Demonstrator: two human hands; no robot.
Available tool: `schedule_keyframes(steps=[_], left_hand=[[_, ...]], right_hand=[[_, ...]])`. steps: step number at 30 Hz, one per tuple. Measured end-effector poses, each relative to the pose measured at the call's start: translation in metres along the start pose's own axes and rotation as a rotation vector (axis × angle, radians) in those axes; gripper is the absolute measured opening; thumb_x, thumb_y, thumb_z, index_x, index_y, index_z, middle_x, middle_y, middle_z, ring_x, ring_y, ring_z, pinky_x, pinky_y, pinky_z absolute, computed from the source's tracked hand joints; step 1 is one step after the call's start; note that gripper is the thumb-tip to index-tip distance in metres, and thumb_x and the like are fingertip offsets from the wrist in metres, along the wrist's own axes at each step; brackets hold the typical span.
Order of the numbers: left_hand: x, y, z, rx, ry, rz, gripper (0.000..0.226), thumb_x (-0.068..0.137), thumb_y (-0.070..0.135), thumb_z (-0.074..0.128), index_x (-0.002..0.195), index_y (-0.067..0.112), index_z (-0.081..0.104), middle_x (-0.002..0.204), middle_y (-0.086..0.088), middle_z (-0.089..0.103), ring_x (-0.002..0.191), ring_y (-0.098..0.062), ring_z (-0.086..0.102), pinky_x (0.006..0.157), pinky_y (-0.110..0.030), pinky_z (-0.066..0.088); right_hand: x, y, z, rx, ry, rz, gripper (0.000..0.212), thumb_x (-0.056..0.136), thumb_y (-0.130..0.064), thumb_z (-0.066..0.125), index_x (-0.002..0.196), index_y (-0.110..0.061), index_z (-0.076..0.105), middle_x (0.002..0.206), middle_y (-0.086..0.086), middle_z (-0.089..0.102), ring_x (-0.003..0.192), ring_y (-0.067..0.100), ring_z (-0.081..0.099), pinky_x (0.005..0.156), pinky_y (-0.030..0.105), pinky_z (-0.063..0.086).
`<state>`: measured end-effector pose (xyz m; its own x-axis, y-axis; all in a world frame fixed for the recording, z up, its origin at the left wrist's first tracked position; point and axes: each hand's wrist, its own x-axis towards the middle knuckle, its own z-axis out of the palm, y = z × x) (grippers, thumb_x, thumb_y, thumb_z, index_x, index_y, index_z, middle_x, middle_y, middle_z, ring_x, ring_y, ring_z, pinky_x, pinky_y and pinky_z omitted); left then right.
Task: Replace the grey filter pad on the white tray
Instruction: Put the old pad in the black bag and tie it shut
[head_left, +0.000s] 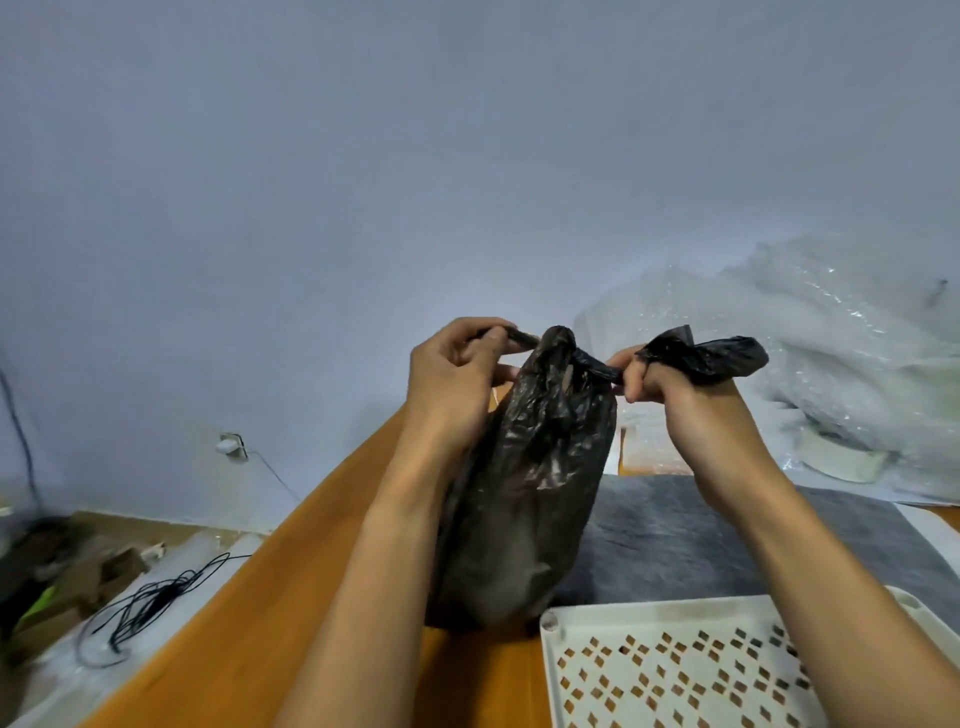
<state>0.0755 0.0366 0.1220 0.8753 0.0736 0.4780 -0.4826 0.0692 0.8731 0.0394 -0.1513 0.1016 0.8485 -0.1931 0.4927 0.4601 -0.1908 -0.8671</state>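
Desk: orange wood (249, 623) beneath a pale wall.
Left hand (457, 374): clamped on one bag handle.
Right hand (675, 395): clamped on the other.
Black bag (530, 493): centre frame, knotted.
Grey filter pad (675, 535): right, behind white tray (675, 670).
Progress: tray bare; pad not yet fitted.

Standing on the desk (270, 639): a knotted plastic bag (524, 493), held at its top between left hand (452, 379) and right hand (691, 410). Right of the bag, flat on the desk: a filter pad (691, 540). In front of the pad: a perforated tray (670, 670). Behind, far right: bubble wrap (831, 338). Left, below the desk: a coiled cable (150, 603).
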Motion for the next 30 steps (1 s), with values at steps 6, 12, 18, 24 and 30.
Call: schedule_keyframes(steps=[6, 12, 18, 24, 30], left_hand=[[0.018, -0.011, -0.045, -0.025, 0.302, 0.024, 0.021, 0.103, 0.011, 0.051, 0.110, 0.002, 0.069, 0.102, -0.011, 0.078, 0.073, -0.016, 0.073, 0.069, -0.029, 0.058], [0.025, -0.026, -0.081, -0.058, 0.478, -0.057, 0.021, 0.103, 0.018, 0.053, 0.109, 0.012, 0.072, 0.104, -0.007, 0.078, 0.078, -0.016, 0.067, 0.076, -0.033, 0.060], [0.026, -0.020, -0.082, -0.072, 0.342, -0.130, 0.021, 0.101, 0.017, 0.052, 0.111, 0.007, 0.068, 0.102, -0.011, 0.078, 0.070, -0.020, 0.064, 0.068, -0.032, 0.057], [0.017, -0.003, -0.075, 0.139, 0.123, -0.208, 0.033, 0.101, 0.037, 0.055, 0.112, 0.008, 0.066, 0.101, -0.009, 0.077, 0.065, -0.023, 0.067, 0.069, -0.035, 0.061], [0.001, -0.001, -0.049, 0.495, -0.303, -0.168, 0.042, 0.094, 0.045, 0.064, 0.133, 0.030, 0.059, 0.116, 0.000, 0.068, 0.066, -0.018, 0.068, 0.070, -0.036, 0.059]], right_hand=[[0.006, 0.004, -0.009, -0.029, 0.034, 0.013, 0.027, 0.077, -0.011, 0.043, 0.051, -0.018, 0.043, 0.084, 0.001, 0.068, 0.085, 0.012, 0.065, 0.090, 0.031, 0.043], [0.006, 0.005, 0.001, -0.114, 0.001, 0.026, 0.030, 0.080, -0.013, 0.040, 0.051, -0.020, 0.040, 0.080, 0.019, 0.058, 0.081, 0.028, 0.057, 0.064, 0.010, 0.038], [0.006, 0.011, 0.003, -0.078, -0.051, 0.141, 0.034, 0.092, 0.002, 0.038, 0.061, -0.008, 0.049, 0.075, 0.022, 0.063, 0.071, 0.026, 0.066, 0.069, 0.011, 0.045], [0.003, 0.015, 0.010, -0.039, -0.125, 0.162, 0.029, 0.095, -0.003, 0.045, 0.085, -0.004, 0.072, 0.091, 0.010, 0.077, 0.075, 0.018, 0.067, 0.074, 0.035, 0.052], [0.002, 0.017, 0.014, 0.042, -0.165, 0.199, 0.026, 0.100, -0.011, 0.052, 0.104, -0.012, 0.078, 0.097, 0.010, 0.078, 0.072, 0.022, 0.072, 0.069, 0.031, 0.054]])
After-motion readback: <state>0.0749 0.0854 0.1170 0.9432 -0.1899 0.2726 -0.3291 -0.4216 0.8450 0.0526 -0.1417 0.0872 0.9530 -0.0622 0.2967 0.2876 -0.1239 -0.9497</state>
